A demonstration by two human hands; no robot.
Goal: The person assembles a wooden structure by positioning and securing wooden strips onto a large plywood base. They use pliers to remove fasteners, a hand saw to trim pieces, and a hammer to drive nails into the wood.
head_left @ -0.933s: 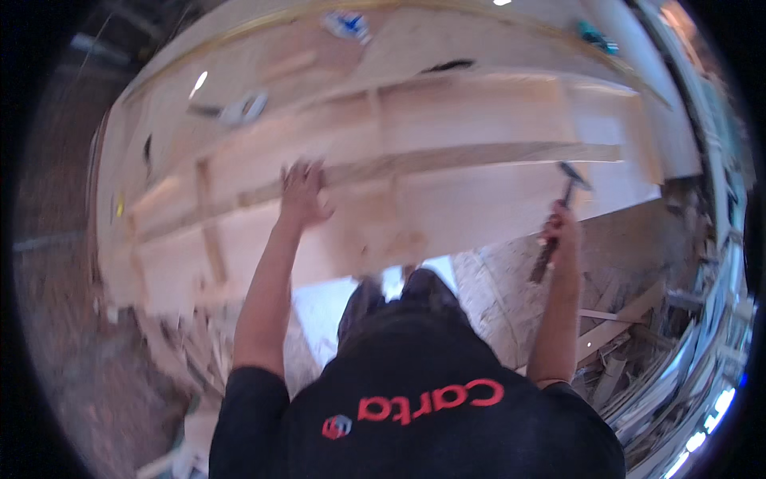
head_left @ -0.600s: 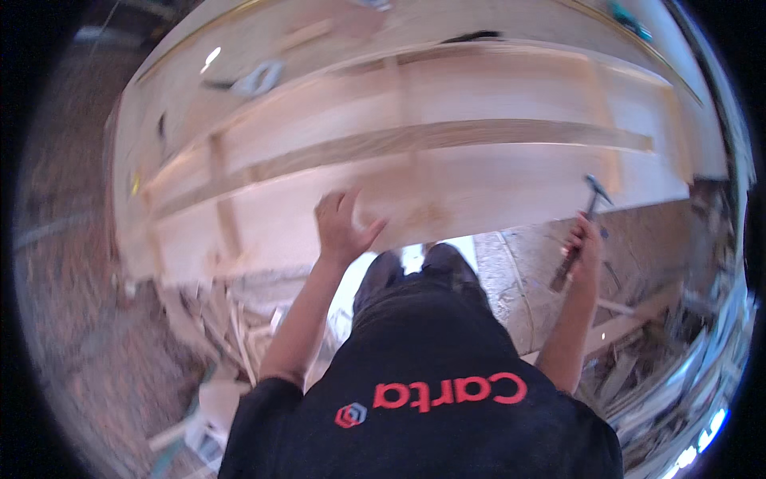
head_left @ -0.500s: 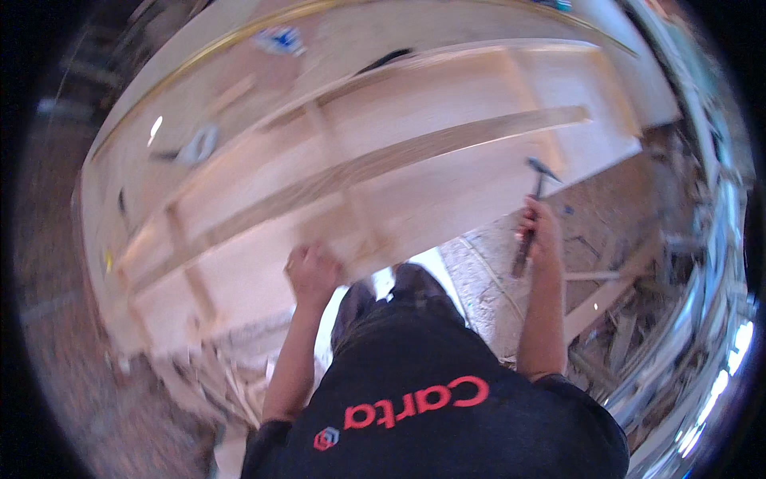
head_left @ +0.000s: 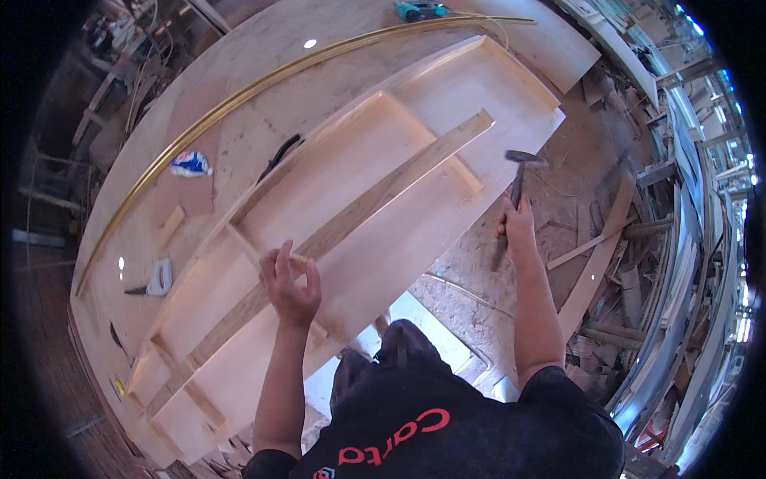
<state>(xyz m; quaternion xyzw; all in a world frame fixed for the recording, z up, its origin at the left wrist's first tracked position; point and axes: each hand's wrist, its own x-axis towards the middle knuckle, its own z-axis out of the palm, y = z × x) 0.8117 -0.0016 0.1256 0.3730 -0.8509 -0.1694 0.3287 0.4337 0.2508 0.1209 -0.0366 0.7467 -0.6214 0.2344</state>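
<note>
On the workbench, 1 plywood frame, 1 hammer, 2 hands

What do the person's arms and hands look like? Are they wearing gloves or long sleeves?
No gloves and no long sleeves. Both the left hand and the right hand are bare, with nothing visible on the fingers or wrists. The forearms are bare too. A black short-sleeved T-shirt with red lettering on it covers only the upper arms.
</note>
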